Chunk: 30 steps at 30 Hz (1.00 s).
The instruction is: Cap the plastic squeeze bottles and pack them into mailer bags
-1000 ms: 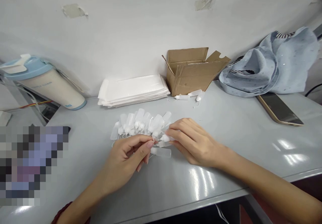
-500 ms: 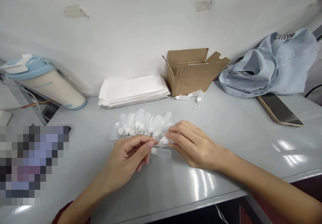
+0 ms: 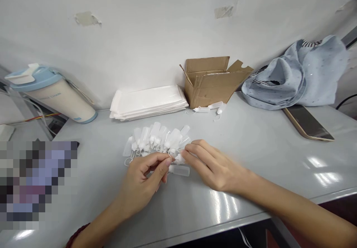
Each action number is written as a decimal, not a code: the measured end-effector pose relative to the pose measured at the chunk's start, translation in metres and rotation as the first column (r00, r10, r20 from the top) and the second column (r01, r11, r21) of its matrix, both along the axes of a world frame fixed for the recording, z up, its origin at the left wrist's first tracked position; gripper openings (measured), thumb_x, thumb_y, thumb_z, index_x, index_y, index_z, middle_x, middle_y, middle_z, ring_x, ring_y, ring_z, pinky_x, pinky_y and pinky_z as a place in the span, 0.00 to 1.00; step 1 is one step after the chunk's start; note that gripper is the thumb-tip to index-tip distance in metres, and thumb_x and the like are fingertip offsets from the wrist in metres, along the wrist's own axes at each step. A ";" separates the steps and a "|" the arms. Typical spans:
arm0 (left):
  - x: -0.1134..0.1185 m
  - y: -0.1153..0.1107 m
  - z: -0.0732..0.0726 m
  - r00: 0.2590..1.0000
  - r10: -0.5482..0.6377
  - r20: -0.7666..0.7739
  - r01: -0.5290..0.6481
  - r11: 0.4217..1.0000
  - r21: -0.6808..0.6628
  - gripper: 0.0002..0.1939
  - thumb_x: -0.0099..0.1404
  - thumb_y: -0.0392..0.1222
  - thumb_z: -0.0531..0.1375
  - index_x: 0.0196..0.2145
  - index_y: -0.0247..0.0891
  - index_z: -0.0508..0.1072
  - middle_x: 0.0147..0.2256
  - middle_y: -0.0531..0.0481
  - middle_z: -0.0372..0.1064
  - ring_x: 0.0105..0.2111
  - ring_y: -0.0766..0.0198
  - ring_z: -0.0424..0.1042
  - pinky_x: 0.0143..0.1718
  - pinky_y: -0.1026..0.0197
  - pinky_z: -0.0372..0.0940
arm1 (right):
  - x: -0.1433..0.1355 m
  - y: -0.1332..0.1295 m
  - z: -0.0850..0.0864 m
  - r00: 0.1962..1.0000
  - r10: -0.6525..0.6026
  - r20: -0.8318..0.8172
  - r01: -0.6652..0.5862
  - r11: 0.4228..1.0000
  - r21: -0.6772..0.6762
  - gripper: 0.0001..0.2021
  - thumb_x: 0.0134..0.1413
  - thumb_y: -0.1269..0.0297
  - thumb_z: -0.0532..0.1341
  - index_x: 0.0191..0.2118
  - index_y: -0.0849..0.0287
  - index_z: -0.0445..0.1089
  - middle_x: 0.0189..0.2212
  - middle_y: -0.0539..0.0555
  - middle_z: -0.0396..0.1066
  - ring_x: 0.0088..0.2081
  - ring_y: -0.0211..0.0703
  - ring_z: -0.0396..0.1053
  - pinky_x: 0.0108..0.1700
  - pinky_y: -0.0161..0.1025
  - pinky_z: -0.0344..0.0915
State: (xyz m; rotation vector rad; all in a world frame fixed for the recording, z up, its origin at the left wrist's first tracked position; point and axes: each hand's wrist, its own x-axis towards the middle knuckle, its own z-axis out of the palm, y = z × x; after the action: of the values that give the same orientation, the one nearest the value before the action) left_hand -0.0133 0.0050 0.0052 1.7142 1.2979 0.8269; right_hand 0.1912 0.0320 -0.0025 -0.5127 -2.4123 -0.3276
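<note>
My right hand (image 3: 210, 164) is closed around a small translucent squeeze bottle (image 3: 179, 159), its white nozzle end pointing left. Most of that bottle is hidden behind the fingers. Just left of the nozzle, my left hand (image 3: 152, 171) pinches thumb and forefinger together at the end of a thin white cap strap (image 3: 169, 153); the tip between the fingers is too small to make out. Behind both hands lies a pile of similar squeeze bottles (image 3: 145, 136) with looped straps. One more bottle (image 3: 180, 171) lies on its side below the pinched fingers.
A stack of white paper sleeves (image 3: 147, 101) and an open cardboard box (image 3: 212, 88) stand against the wall, with several bottles (image 3: 202, 109) before the box. A phone (image 3: 308, 121) lies partly under a blue cloth bag (image 3: 292, 77). At left leans a tumbler (image 3: 61, 95) on the grey table (image 3: 245, 129).
The fingers of my right hand have shifted slightly left and cover more of the bottle. My left hand keeps its pinch near the nozzle. The view has moved a little.
</note>
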 end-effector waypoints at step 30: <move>-0.006 0.000 0.001 0.996 0.020 0.090 -0.012 0.996 -0.086 0.13 0.66 0.44 0.53 0.27 0.38 0.70 0.17 0.60 0.58 0.15 0.74 0.57 0.19 0.69 0.57 | -0.002 -0.001 -0.012 0.932 -0.033 -0.361 -0.154 0.866 -0.476 0.09 0.60 0.72 0.56 0.44 0.68 0.67 0.31 0.60 0.71 0.32 0.41 0.68 0.33 0.38 0.67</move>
State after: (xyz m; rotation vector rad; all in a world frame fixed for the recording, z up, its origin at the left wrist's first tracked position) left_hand -0.0198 0.0055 0.0067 1.5839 1.2694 0.8372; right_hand 0.1889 0.0309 -0.0142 -0.6530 -2.1277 0.4079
